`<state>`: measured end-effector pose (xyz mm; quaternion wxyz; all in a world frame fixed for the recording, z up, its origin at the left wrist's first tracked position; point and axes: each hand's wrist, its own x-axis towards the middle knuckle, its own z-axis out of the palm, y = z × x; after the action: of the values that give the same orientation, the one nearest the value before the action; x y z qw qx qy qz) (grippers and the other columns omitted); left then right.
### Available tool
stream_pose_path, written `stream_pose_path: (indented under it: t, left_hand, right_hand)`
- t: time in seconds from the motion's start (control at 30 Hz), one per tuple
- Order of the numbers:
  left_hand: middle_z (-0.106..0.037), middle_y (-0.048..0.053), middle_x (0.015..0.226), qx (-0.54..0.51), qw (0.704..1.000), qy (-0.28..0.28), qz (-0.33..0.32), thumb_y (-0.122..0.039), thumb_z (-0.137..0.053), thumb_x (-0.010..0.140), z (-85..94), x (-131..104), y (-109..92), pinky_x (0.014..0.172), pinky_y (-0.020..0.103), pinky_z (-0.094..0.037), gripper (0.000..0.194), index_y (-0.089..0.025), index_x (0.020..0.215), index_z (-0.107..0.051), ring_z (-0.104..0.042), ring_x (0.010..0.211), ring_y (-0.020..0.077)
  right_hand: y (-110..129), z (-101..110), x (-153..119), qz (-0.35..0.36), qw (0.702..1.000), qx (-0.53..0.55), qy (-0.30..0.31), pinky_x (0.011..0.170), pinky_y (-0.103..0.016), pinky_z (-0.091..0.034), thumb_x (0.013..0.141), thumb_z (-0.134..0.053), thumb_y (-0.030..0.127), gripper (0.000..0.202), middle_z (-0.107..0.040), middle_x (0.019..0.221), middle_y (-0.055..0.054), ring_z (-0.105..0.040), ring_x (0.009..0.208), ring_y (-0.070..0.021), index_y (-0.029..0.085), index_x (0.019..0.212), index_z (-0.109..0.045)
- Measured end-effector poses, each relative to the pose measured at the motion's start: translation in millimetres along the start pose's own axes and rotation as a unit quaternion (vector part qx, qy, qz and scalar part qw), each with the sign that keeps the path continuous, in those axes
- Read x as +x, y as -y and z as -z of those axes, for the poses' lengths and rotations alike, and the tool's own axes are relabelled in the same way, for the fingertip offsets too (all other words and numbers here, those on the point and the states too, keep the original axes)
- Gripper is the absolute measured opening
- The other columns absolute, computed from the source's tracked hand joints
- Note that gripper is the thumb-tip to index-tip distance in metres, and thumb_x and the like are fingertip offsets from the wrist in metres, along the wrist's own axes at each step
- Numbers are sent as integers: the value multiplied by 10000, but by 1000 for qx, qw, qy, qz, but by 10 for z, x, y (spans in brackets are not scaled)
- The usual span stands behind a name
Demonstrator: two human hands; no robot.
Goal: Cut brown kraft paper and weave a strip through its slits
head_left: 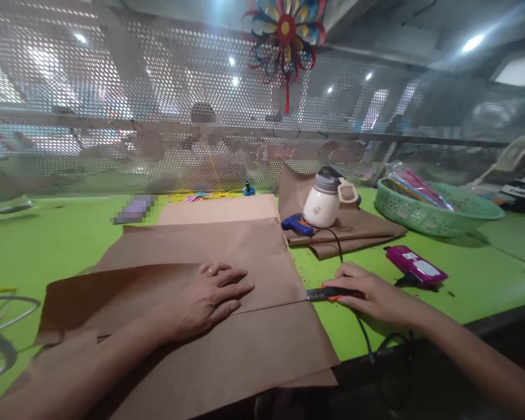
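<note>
Brown kraft paper (254, 344) is spread over the green table, its front edge hanging past the table's edge. My left hand (205, 297) lies flat on the paper with fingers stretched out. A dark slit or fold line runs across the sheet from under that hand to its right edge. At that edge, my right hand (363, 291) grips an orange and black utility knife (332, 293), the blade's tip touching the paper. Beside my left forearm, part of the sheet (114, 291) curls up. A paler sheet (223, 210) lies behind the brown one.
A white bottle (322, 201) and a blue glue gun (297, 225) sit on folded brown paper. Its black cord runs near my right hand. Further right are a magenta device (415, 266) and a green basket (437, 216). A perforated screen (157, 116) stands behind.
</note>
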<state>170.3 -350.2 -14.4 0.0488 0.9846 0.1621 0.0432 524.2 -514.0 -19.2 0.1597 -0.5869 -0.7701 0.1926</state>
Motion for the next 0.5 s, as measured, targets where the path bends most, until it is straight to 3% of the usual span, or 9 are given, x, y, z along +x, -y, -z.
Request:
stream_pose_path:
  t: [0.3,0.5]
  left_hand:
    - [-505,-15,1407,1,999,-38,-9,-425,-402,955,-11,-18,2,987,435,-295,383,-434,1327,-496,-438,1233,260]
    - [-497,-23,1413,5,999,-32,1,-435,-377,962,-19,-35,-15,1004,479,-261,380,-443,1325,-489,-419,1258,273]
  right_hand:
    - [38,-7,20,-7,1000,-6,-3,834,-329,-448,934,-501,383,358,-541,969,-62,-537,911,-191,293,1264,-608]
    - [4,-24,27,-1,1000,-2,-5,840,-331,-446,926,-508,392,373,-535,973,-67,-529,913,-196,291,1273,-603]
